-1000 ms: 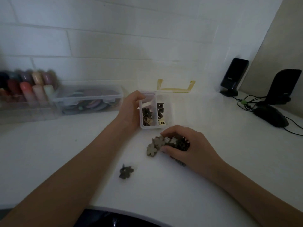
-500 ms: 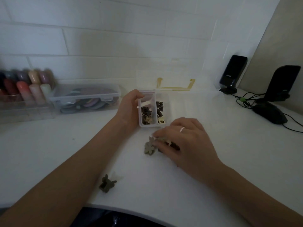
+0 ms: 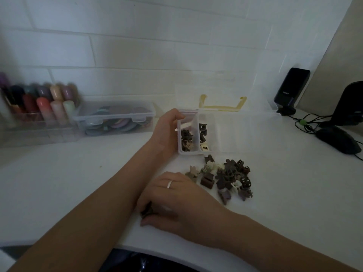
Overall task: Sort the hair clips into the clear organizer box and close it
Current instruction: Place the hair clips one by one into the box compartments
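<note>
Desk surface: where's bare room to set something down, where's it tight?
Bare: the desk left of the left hand, below the lidded bin; also right of the clip pile, below the mouse. Tight: between organizer box, pile and right hand.

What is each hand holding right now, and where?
Left hand grips the organizer box at its left end; right hand closes on a dark hair clip.

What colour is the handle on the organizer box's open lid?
Yellow: the handle on the clear lid, seen in the head view.
</note>
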Demonstrator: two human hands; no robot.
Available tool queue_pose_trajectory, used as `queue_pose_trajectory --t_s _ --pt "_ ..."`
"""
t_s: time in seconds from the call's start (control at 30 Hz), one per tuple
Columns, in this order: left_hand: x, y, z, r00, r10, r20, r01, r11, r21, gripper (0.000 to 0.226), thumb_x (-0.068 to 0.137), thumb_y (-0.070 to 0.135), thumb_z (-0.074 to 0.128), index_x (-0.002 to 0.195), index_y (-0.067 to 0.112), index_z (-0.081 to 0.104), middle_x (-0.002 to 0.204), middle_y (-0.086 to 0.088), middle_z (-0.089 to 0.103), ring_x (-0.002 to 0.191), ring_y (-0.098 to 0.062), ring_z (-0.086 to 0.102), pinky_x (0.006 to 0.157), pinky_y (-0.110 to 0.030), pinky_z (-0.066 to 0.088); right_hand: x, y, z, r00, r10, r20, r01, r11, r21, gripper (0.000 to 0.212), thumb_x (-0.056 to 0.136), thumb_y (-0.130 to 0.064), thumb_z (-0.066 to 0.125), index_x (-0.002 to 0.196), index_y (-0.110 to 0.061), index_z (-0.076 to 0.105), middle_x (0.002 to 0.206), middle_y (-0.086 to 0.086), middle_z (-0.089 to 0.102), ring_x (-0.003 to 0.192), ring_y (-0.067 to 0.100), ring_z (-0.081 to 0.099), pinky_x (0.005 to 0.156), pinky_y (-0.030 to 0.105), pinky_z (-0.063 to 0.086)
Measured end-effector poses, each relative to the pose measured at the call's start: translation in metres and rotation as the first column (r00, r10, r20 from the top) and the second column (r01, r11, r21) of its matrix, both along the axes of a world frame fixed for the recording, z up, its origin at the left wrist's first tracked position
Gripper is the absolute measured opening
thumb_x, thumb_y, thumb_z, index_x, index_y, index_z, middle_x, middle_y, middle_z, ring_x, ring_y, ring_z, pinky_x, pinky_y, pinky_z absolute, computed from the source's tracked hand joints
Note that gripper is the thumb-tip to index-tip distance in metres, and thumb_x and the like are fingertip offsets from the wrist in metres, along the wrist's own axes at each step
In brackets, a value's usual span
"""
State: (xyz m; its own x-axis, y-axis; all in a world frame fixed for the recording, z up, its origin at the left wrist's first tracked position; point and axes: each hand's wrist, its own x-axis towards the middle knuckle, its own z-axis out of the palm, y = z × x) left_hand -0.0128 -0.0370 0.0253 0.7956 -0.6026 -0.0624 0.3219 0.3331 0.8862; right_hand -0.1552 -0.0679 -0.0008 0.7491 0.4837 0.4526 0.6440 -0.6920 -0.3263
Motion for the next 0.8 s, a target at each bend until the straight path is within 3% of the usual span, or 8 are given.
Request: queue_pose_trajectory --t_s 0.1,0.17,0.3,0.43,0.5,0.57,0.7,0.8 --pt "0.002 0.0 -0.002 1.0 -0.016 -0.013 0.016 1.0 -0.003 0.029 0.064 0.022 0.052 0.088 0.009 0.061 0.078 -0.007 0.058 0.073 -0.024 0.053 0.081 -0.039 0.044 0.0 -0.004 0.005 0.999 -0.047 -0.003 0.047 0.988 0.147 0.012 0.081 -0.017 0.071 0.088 -0.011 0.063 0.084 -0.004 0.064 0.08 0.007 0.054 0.075 0.018 0.042" --pt "0.002 0.0 -0.002 0.999 -0.036 0.015 0.036 0.999 0.024 0.025 0.073 0.023 0.048 0.092 0.01 0.058 0.078 -0.006 0.057 0.067 -0.021 0.054 0.071 -0.033 0.047 -0.001 -0.011 0.009 0.993 -0.116 -0.035 0.121 0.936 0.33 0.012 0.078 -0.012 0.074 0.085 -0.014 0.065 0.082 -0.008 0.062 0.074 -0.001 0.054 0.069 0.007 0.038" --pt "0.0 0.0 0.001 0.998 -0.064 -0.003 0.064 0.998 -0.009 0.02 0.078 0.022 0.041 0.081 0.01 0.057 0.068 -0.005 0.054 0.051 -0.017 0.054 0.052 -0.019 0.044 -0.001 -0.033 0.02 0.971 -0.208 -0.12 0.238 0.773 0.588 0.028 0.078 0.006 0.067 0.094 -0.017 0.069 0.092 -0.003 0.064 0.081 0.009 0.063 0.069 0.016 0.052" --pt "0.003 0.002 -0.002 0.998 -0.056 -0.019 0.055 0.998 -0.018 0.05 0.053 0.025 0.058 0.1 0.008 0.053 0.082 -0.01 0.055 0.07 -0.026 0.055 0.068 -0.033 0.048 0.005 -0.068 0.038 0.912 -0.4 -0.087 0.354 0.666 0.657 0.026 0.08 0.003 0.066 0.1 -0.012 0.058 0.093 -0.001 0.068 0.087 0.01 0.067 0.078 0.021 0.055" --pt "0.005 0.001 -0.004 0.998 -0.054 -0.032 0.054 0.998 -0.023 0.049 0.056 0.023 0.057 0.102 0.008 0.055 0.087 -0.011 0.057 0.076 -0.028 0.056 0.074 -0.037 0.049 0.006 -0.083 0.041 0.838 -0.544 -0.048 0.449 0.637 0.626 0.023 0.079 -0.008 0.072 0.091 -0.013 0.052 0.087 -0.006 0.067 0.08 0.005 0.066 0.07 0.018 0.053" --pt "0.005 0.001 -0.004 0.996 -0.071 -0.052 0.07 0.997 -0.023 0.048 0.057 0.024 0.055 0.103 0.009 0.054 0.088 -0.011 0.055 0.077 -0.028 0.055 0.075 -0.037 0.048 0.007 -0.089 0.037 0.781 -0.623 0.03 0.515 0.671 0.533 0.024 0.078 -0.017 0.074 0.083 -0.016 0.05 0.081 -0.009 0.064 0.074 0.004 0.061 0.064 0.016 0.049" --pt "-0.002 -0.002 -0.003 0.996 -0.086 -0.03 0.086 0.996 0.003 0.048 0.059 0.026 0.056 0.103 0.007 0.057 0.087 -0.012 0.056 0.069 -0.026 0.058 0.059 -0.03 0.05 0.014 -0.079 0.026 0.778 -0.571 0.261 0.505 0.817 0.279 0.02 0.077 -0.023 0.073 0.076 -0.017 0.054 0.077 -0.003 0.061 0.071 0.005 0.045 0.065 0.021 0.04" --pt "-0.004 -0.003 -0.003 0.984 -0.178 -0.004 0.178 0.984 -0.033 0.034 0.065 0.027 0.052 0.094 0.008 0.054 0.074 -0.007 0.05 0.06 -0.02 0.05 0.052 -0.026 0.04 0.03 -0.072 0.029 0.758 -0.483 0.438 0.479 0.868 0.129 0.013 0.079 -0.022 0.068 0.076 -0.012 0.059 0.079 0.001 0.064 0.079 0.018 0.05 0.07 0.031 0.042"
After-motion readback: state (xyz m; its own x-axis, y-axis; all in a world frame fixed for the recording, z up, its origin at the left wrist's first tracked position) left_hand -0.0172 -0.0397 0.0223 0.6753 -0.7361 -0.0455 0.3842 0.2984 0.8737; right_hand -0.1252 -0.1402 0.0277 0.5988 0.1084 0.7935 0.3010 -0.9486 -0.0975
